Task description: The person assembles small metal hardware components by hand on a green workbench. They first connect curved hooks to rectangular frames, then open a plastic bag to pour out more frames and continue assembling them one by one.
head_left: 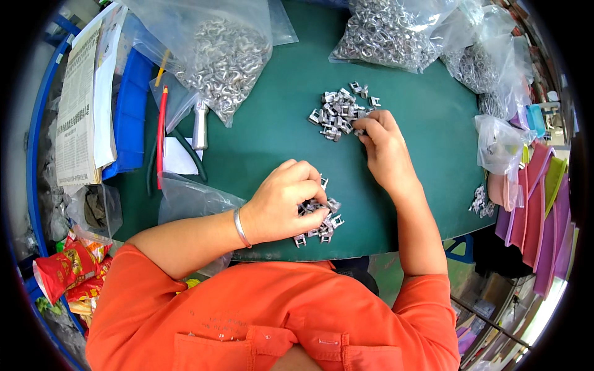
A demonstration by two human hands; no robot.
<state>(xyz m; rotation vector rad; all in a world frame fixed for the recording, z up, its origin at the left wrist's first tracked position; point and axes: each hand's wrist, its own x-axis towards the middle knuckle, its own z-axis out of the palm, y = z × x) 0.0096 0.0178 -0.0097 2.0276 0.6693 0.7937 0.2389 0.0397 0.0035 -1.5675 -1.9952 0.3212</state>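
Small metal parts are gathered in two piles on the green table (427, 148). The near pile (326, 230) is partly covered by the left grip (284, 201), its fingers curled; at the far pile's (337, 112) right edge, the right grip (387, 148) is placed, fingers bent — whether a part is grasped by either cannot be told.

On the desk (278, 111), the near pile of parts (326, 232) is partly covered by the left grip (281, 204); the far pile (337, 114) is met at its right edge by the right grip (387, 145). Behind, filled bags (226, 59) are set left and right. Hand tools (200, 127) are laid between the piles and a bin (130, 111), bordered at left by newspaper (80, 105).
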